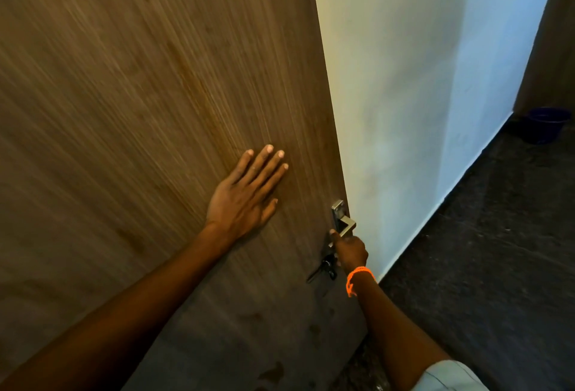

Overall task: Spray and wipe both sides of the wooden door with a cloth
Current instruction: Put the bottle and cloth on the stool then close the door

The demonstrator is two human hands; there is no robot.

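Wooden door (140,110) fills the left of the view, its free edge against a white wall (404,110). A person's left hand (245,197) lies flat on the panel, fingers straight and spread, while the right hand (350,250), orange thread (357,278) at the wrist, curls around the metal lever handle (343,224) above a bunch of keys (326,267). Neither cloth nor spray bottle is in sight. Darker blotches low on the panel may be moisture; whether either face is wiped cannot be told. A blue bucket (544,124) stands far down the dark floor (482,250).
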